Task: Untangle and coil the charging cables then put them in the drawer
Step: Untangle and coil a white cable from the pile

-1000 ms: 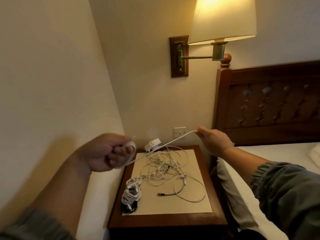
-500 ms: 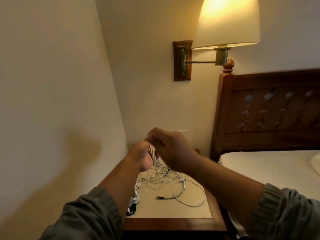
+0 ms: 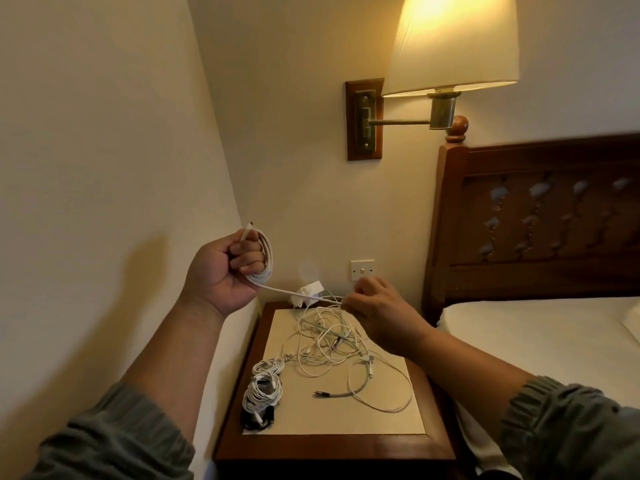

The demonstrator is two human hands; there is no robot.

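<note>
Nearest the camera, two grey-green sleeves (image 3: pixel 104 441) are seen, pushed up from bare forearms. Below them a dark wooden worktop (image 3: pixel 332 450) is set between a cream wall (image 3: pixel 86 168) and a bed (image 3: pixel 536 344); its top is inlaid with a pale cream panel (image 3: pixel 384 419). At the near left corner of that panel, coiled cables (image 3: pixel 263 389) in white are laid in a bundle, partly over a black item (image 3: pixel 258 420) that cannot be identified. Just beyond, a loose tangle of cables (image 3: pixel 325 344) is spread over the middle of the panel, with one dark-tipped plug (image 3: pixel 319 394) lying toward the near side. Above the far left of the worktop, the left hand (image 3: pixel 221 271) is raised in a fist, its grip curled round several loops of a white cable (image 3: pixel 267 258), whose plug end is poked up above the knuckles. From those loops a taut strand is stretched across to the right hand (image 3: pixel 377 308), where it is pinched in a fingertip grip just over the tangle. Behind the strand, a white charger adapter (image 3: pixel 310 291) is stood at the worktop's back edge; any marking on it is too small to be read. A white wall switch (image 3: pixel 362 270) is fixed just above. Higher up, a lit lamp with a cream shade (image 3: pixel 450 46) is carried on a brass arm from a wooden backplate (image 3: pixel 363 119). To the right, a carved dark headboard (image 3: pixel 536 220) is seen behind the white bedding.
</note>
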